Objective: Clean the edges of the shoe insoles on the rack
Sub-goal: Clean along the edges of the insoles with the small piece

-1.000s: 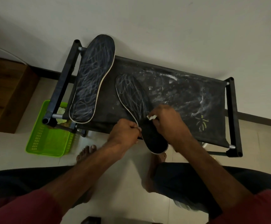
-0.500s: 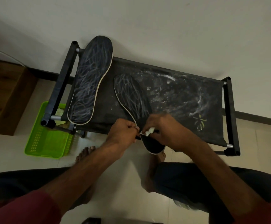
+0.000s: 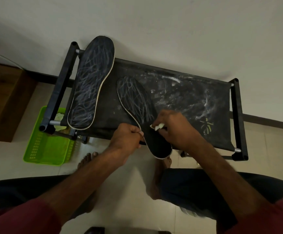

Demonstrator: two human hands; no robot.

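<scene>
- Dusty rack (image 3: 196, 102) carries two insoles: left insole (image 3: 91, 85), near insole (image 3: 135, 100).
- Your left hand (image 3: 126, 137) pinches the near insole's edge.
- Your right hand (image 3: 174, 129) pinches one cloth (image 3: 158, 127).

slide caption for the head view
Left hand pinches the near insole, right hand holds a white wipe on it; second insole lies on the rack.

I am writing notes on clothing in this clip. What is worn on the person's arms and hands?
The left hand and the right hand are bare: no gloves, and no ring or watch shows. The forearms are bare too. Dark red sleeves, the left sleeve and the right sleeve, show only at the bottom corners of the view.
</scene>
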